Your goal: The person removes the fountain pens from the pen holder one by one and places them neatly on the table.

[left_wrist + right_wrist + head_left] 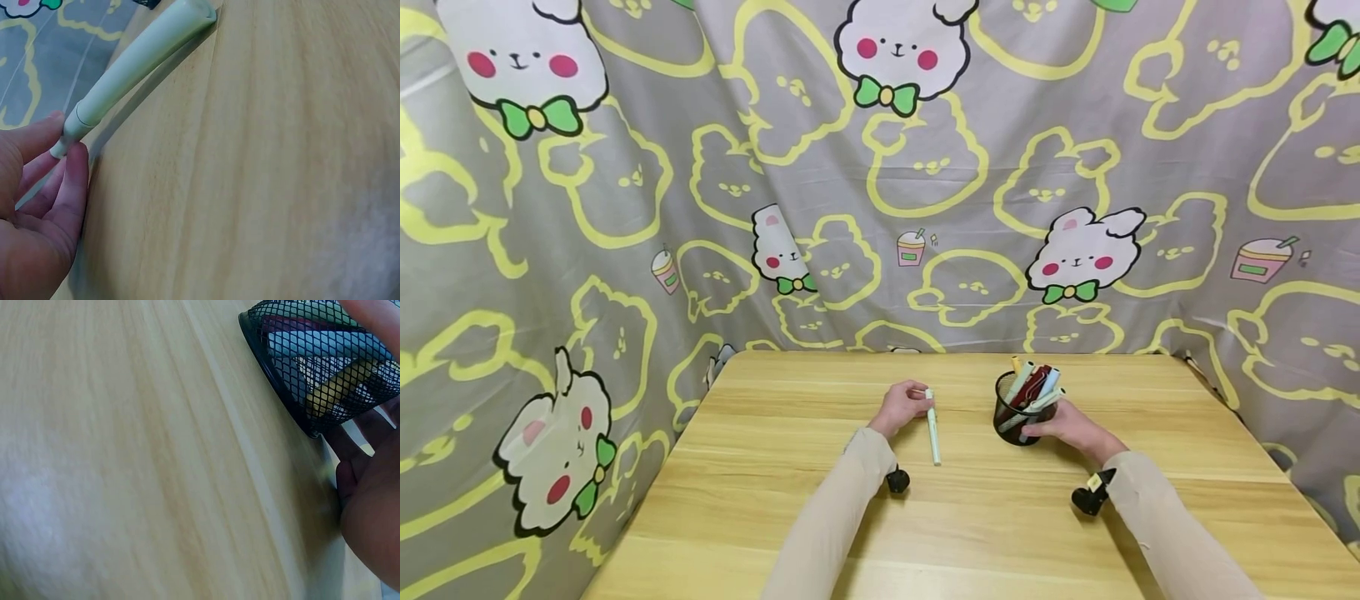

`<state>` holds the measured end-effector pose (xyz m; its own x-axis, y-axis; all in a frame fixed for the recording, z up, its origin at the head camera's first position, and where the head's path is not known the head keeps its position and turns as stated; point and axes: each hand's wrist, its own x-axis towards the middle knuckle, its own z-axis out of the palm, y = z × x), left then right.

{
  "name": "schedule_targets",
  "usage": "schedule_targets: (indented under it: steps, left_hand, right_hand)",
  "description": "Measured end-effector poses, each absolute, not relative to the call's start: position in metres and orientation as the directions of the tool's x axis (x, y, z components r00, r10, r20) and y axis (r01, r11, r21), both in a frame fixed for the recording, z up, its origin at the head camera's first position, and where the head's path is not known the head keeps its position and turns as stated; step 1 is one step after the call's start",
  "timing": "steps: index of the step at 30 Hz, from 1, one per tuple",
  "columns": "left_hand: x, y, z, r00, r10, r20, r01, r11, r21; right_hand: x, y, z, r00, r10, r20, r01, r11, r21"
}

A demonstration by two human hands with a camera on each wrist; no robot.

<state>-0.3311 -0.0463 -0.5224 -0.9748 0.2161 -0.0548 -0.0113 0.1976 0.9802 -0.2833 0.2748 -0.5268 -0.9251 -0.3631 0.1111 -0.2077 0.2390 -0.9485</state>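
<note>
A: Where does the pen lie?
B: Between the fingertips of the left hand, pinched at its narrow end; the body extends from this grip.
A: The right hand?
B: It grips the mesh cup; tilted pens project above the hold. Any lettering is too small to read.

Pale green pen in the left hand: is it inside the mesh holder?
No, the left hand pinches the pale green pen near one end, well apart from the mesh holder.
</note>
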Motion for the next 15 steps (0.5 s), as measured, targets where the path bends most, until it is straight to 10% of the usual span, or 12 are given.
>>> schedule_targets:
  steps: [15]
  left_hand:
    - [-0.3371,-0.0481,-0.5243,-0.972,0.227,-0.057,0.006,0.267,0.964]
  right_hand:
    - [-0.2828,0.2744,-0.5266,-0.927,-0.361,0.098,-0.191,0.230,-0.954]
